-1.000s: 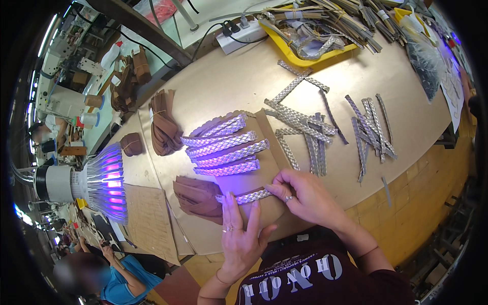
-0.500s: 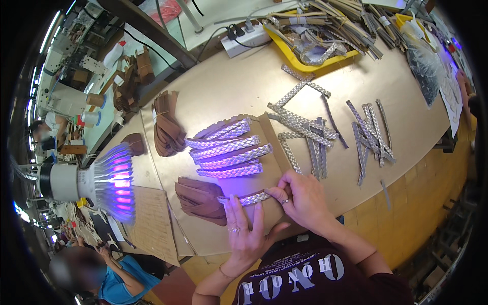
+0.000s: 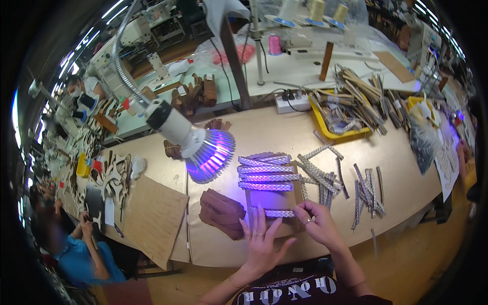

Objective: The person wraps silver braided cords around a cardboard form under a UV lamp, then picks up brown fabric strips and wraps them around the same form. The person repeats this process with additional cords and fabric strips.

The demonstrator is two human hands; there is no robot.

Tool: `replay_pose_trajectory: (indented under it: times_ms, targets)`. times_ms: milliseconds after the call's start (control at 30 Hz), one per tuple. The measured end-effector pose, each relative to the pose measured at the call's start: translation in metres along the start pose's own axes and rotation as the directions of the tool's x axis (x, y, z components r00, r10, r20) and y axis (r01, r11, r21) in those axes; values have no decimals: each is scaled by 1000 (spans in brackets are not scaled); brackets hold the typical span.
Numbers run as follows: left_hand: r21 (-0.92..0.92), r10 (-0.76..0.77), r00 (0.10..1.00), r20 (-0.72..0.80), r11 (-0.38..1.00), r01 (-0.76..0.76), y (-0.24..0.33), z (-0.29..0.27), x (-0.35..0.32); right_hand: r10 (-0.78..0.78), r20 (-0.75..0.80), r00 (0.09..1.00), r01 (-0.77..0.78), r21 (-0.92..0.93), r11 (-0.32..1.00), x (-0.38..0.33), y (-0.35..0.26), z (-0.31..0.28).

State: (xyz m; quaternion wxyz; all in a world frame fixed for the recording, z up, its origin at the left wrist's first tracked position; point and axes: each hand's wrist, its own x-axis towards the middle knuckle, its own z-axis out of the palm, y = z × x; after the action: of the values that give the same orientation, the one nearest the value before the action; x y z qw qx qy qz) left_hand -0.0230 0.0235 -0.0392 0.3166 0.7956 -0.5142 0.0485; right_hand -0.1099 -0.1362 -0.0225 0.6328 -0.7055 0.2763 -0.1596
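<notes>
A silvery-white braided strip point(image 3: 279, 213) lies crosswise near the front end of a brown board point(image 3: 268, 201). My right hand point(image 3: 319, 224) pinches its right end between thumb and fingers. Over its left end my left hand point(image 3: 262, 246) has its fingers stretched out and spread, fingertips touching it. Farther up the same board rest several similar braided strips point(image 3: 267, 178), side by side, partly over brown strips. Left of the board is a bundle of flat brown strips point(image 3: 222, 213).
A glowing lamp point(image 3: 212, 155) hangs over the table left of the board. Loose braided pieces point(image 3: 320, 175) lie to the right, with another group point(image 3: 370, 193) beyond. At the back stand a yellow tray point(image 3: 345, 136) and a power strip point(image 3: 293, 103). A co-worker point(image 3: 89, 262) sits far left.
The view has tilted up and swung left, showing more of the back tables. My right hand still pinches the strip's right end; my left fingers are spread wider over its left end.
</notes>
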Motion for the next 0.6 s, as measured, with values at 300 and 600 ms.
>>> replay_pose_trajectory:
  times_ms: [300, 600]
  targets:
    - [-647, 247, 841, -481, 548, -531, -4, -106, -39, -181, -118, 976, 130, -349, 928, 66, -42, -9]
    - [-624, -16, 641, -768, -210, -753, 27, -155, -41, -583, -51, 811, 369, -729, 577, 24, -55, 43]
